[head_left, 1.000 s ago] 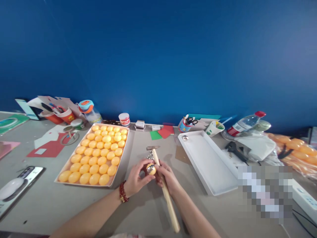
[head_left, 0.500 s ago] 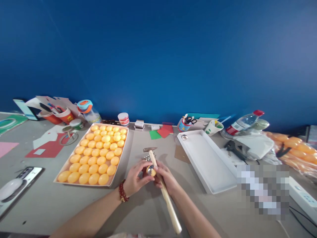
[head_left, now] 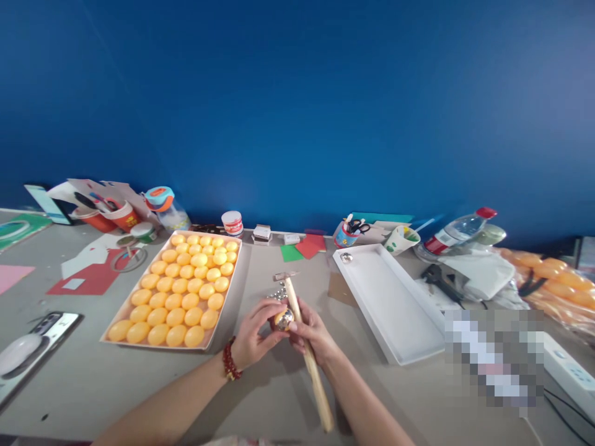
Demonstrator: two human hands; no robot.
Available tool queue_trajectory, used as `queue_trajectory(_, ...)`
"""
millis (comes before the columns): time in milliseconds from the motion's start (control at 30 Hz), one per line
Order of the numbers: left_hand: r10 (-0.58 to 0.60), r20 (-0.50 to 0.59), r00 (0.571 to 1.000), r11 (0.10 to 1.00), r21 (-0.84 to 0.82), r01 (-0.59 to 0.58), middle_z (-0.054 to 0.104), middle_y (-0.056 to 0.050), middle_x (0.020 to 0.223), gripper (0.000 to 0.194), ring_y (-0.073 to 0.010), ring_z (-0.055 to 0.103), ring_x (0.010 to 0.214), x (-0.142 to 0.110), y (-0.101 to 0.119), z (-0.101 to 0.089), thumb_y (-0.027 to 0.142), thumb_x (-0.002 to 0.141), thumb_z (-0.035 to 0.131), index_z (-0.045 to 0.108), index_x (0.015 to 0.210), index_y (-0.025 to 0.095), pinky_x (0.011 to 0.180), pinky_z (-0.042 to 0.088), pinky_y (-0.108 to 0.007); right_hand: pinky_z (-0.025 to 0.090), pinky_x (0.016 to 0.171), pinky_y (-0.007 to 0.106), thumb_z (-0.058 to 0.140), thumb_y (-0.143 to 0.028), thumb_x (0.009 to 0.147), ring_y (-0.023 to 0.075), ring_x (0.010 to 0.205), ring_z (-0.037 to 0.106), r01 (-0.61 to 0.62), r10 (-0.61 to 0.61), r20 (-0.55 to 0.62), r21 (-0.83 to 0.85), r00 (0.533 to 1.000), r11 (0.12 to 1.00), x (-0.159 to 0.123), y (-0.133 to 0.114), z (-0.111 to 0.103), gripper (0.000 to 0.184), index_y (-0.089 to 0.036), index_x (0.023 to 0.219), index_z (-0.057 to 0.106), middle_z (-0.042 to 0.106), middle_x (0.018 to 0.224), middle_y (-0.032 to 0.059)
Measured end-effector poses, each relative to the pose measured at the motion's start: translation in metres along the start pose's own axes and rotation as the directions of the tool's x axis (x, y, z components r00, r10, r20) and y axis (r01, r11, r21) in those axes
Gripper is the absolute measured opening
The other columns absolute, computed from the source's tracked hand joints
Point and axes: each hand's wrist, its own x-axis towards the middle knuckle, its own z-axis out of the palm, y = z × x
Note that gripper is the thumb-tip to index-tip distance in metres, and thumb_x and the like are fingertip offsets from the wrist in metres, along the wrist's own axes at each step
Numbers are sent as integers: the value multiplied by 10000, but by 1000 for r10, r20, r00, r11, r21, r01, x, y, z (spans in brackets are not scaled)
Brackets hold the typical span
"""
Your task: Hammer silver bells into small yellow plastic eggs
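Observation:
My left hand (head_left: 255,333) has its thumb and fingers closed round an orange ball (head_left: 283,319) with shiny silver pieces covering part of it. In my right hand (head_left: 317,334) is a hammer (head_left: 318,387), its wooden handle slanting towards me and its head pointing away. The right thumb also lies against the silver side of the ball. Just beyond my hands, a small heap of silver studs (head_left: 277,293) lies on the table, partly hidden by the fingers and hammer. Left of them stands a shallow box (head_left: 222,313) filled with orange balls.
A long white tray (head_left: 395,310) on the right holds one silver-covered ball (head_left: 346,257) at its far end. Behind it stand a cup with scissors (head_left: 346,235) and a plastic bottle (head_left: 453,232). A phone (head_left: 39,347) lies at left, a power strip (head_left: 567,365) at right.
The hammer has tilted slightly, its head shifting up and its handle end moving left. The ball has turned, with more silver facing up. Both hands keep their hold.

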Motion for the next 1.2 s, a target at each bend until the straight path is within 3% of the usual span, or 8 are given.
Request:
queue_trajectory(567, 92, -14, 996, 995, 35, -92, 601, -122, 1177, 412, -232, 597, 1120, 2, 2, 2, 140, 877, 621, 547, 1277, 208, 946, 541, -370, 341, 310, 118, 782, -273, 727, 16, 341, 360, 72, -73, -26, -49, 997, 996, -3, -5, 8, 457, -192, 1115, 554, 560, 620, -72)
queue_trajectory(900, 197, -26, 980, 980, 35, -196, 598, -126, 1198, 445, -251, 575, 1197, 1, 1, 3, 130, 888, 608, 519, 1316, 214, 970, 540, -395, 337, 298, 121, 730, -265, 781, 11, 334, 381, 38, -37, 60, -20, 998, 999, -6, -7, 8, 435, -192, 1171, 552, 599, 698, -39)
queue_trajectory(1200, 180, -14, 984, 981, 77, -179, 606, -119, 1195, 432, -228, 594, 1137, -4, -4, 4, 129, 886, 608, 530, 1301, 224, 936, 555, -382, 340, 295, 122, 746, -243, 740, 18, 325, 371, 59, -59, 19, 6, 998, 998, -6, -7, 10, 438, -192, 1135, 565, 571, 643, -59)
